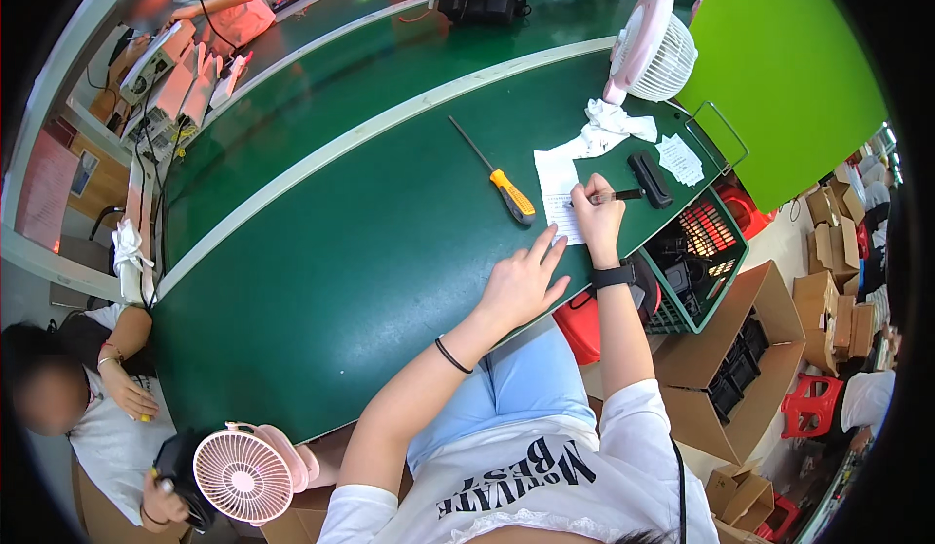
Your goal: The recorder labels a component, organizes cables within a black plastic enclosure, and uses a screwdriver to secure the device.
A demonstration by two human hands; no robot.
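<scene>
A strip of white paper (554, 180) with printed lines lies on the green table. My right hand (597, 219) is closed around a dark pen (617, 195), its fingertips over the paper's right side. My left hand (524, 281) lies with fingers spread, its fingertips at the paper's lower end. Left of the paper rests a screwdriver (511, 196) with a yellow-and-black handle, its shaft pointing away. A black oblong case (651, 180) sits just right of my right hand. Beyond it are small white paper slips (680, 160) and a crumpled white cloth or paper (619, 123).
A pink-and-white fan (654, 47) stands at the far right, by a green panel (779, 67). Below the table's right edge are a green crate (716, 252) and a cardboard box (740, 359) holding black parts. Another pink fan (243, 474) and a co-worker (107, 417) are at lower left.
</scene>
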